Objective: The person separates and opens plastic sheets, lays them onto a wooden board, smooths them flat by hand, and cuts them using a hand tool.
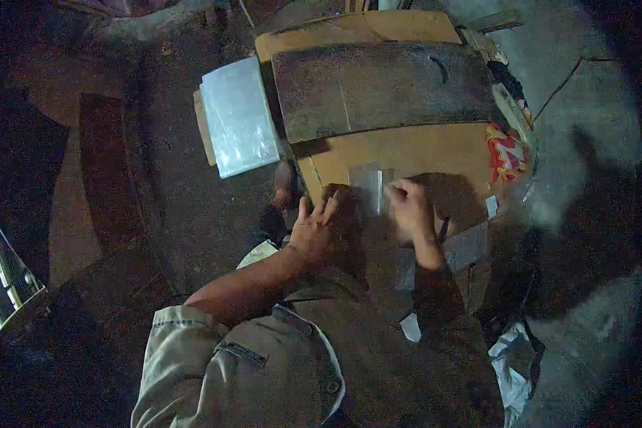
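My left hand rests near the left edge of the cardboard, its fingers spread and nothing seen in its grip. Between my hands lies a small clear plastic piece with a bright strip along its right side. My right hand is beside that strip with its fingers curled together. What those fingers hold, if anything, is too blurred to make out. A dark, thin object shows just right of my right wrist.
A dark board lies across the cardboard's far half. To the left is a stack of clear plastic sheets. Red and yellow printed packaging sits at the right edge. A small white piece lies nearby.
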{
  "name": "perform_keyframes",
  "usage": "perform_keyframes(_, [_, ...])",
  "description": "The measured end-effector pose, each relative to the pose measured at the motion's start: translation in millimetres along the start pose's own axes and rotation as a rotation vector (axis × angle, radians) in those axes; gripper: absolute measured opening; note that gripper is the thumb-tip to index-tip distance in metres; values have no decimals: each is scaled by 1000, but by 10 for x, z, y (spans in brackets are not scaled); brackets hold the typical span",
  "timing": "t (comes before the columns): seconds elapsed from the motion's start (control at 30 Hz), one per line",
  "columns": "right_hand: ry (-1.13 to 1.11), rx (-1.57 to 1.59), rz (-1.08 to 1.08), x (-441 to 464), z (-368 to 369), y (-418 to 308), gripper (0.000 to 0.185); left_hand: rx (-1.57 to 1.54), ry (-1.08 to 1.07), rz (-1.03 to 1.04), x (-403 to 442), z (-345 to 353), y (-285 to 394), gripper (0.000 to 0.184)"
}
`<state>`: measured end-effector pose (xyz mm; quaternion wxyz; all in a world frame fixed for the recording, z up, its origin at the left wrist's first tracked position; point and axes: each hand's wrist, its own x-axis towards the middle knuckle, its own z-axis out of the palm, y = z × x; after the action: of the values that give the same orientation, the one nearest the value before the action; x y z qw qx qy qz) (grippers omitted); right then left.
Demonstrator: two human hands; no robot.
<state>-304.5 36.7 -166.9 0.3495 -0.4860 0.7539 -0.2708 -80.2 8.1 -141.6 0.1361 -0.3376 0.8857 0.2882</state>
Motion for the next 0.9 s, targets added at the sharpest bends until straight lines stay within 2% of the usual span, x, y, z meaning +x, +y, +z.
perform_keyframes(0.03, [1,-1,1,-9,-47,-50,18,18,-3,-1,5,15,3,61])
perform_keyframes(0.1, [-49,59,229,-25,-176,-219,16,4,-9,2,14,21,3,60])
perform_keyframes(0.13, [-49,59,229,-20,-160,-126,16,-8,-15,3,16,17,0,60])
perform_keyframes(0.2, [102,157,73,-4,-142,77,15,4,-43,6,16,-26,2,60])
perform_keyframes(0.27, [83,246,106,-16,-234,84,16,17,-71,8,11,-32,-8,59])
perform_keyframes(0.33, [45,426,170,-25,-337,-4,17,61,-12,0,13,30,-43,60])
perform_keyframes(0.37, [31,418,217,-13,-366,-7,15,62,-8,3,42,51,-62,60])
perform_keyframes(0.43, [-1,466,246,-35,-429,-112,15,157,205,55,75,27,-81,61])
perform_keyframes(0.47, [-35,515,277,-52,-468,-184,14,156,205,54,107,14,-64,61])
perform_keyframes(0.53, [-40,509,246,-77,-541,-312,14,-210,276,50,146,-323,77,62])
perform_keyframes(0.57, [-113,521,199,-85,-592,-378,14,-308,166,-7,112,-522,135,67])
perform_keyframes(0.6, [-185,533,151,-98,-639,-441,14,-308,165,-7,143,-513,137,67])
perform_keyframes(0.67, [-218,591,171,-142,-679,-583,12,-782,385,112,243,-429,132,67])
perform_keyframes(0.73, [-295,596,213,-166,-701,-663,10,-821,450,144,332,-403,136,69])
perform_keyframes(0.8, [-365,682,212,-167,-709,-648,10,-1348,115,45,335,-453,137,69])
perform_keyframes(0.83, [-410,743,203,-167,-717,-693,11,-1349,115,44,331,-474,147,69])
perform_keyframes(0.9, [-469,821,211,-169,-730,-691,14,-1656,10,121,323,-486,168,55])
